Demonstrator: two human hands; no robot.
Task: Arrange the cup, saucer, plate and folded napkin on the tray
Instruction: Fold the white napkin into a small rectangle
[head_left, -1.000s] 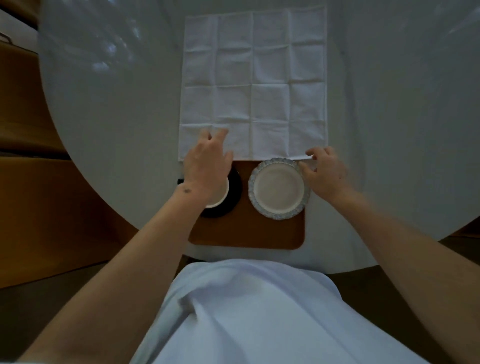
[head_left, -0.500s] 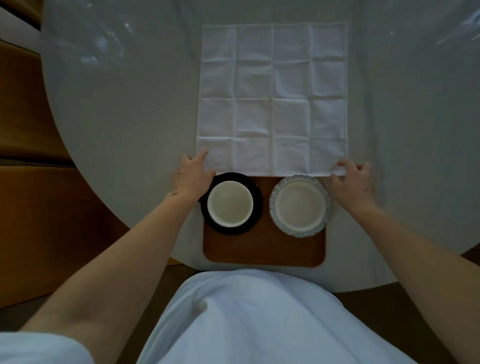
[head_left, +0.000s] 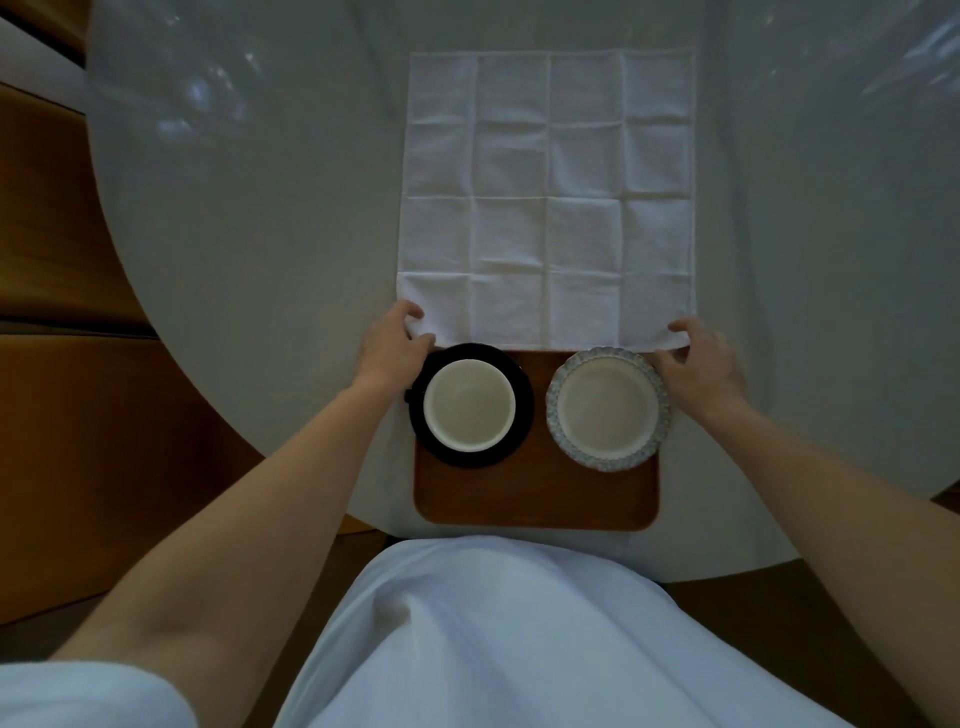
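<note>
A white napkin (head_left: 548, 197) with a grid of creases lies spread flat on the table beyond the tray. My left hand (head_left: 390, 351) pinches its near left corner, and my right hand (head_left: 698, 364) pinches its near right corner. On the brown wooden tray (head_left: 535, 493) a white cup (head_left: 469, 405) stands on a black saucer (head_left: 522, 415) at the left. A white plate with a blue patterned rim (head_left: 607, 410) lies at the right. The napkin's near edge overlaps the tray's far edge.
The round table (head_left: 260, 234) carries a white cloth under a glossy clear cover. Wooden benches or steps (head_left: 57, 312) run along the left. My white-clad lap fills the bottom of the view.
My left hand slid off the cup toward the napkin's near left corner; both hands now grip the near corners. The camera view shifted, so the whole scene sits further right and lower.
</note>
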